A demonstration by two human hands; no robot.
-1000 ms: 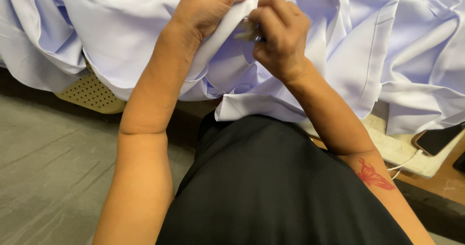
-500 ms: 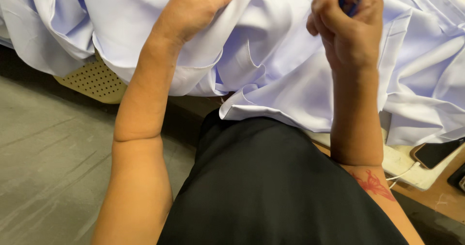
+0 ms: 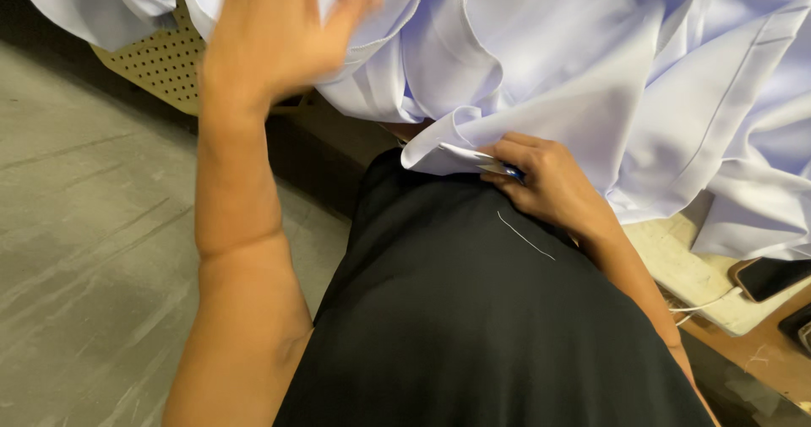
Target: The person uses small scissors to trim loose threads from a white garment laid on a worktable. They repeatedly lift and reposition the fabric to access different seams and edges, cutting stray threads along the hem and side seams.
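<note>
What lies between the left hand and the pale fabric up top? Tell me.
Nothing visible. The left hand lies against the pale lilac fabric, though motion blur hides the fingertips. The right hand grips a folded edge of the same fabric above the black-clad lap, with a small blue object in its fingers.

Cloth over lap — phone right

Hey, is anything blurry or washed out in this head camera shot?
Head view: the left hand is smeared by motion blur against the pale fabric; the right hand and the loose thread on the black garment are sharp; lighting even, no glare.
</note>
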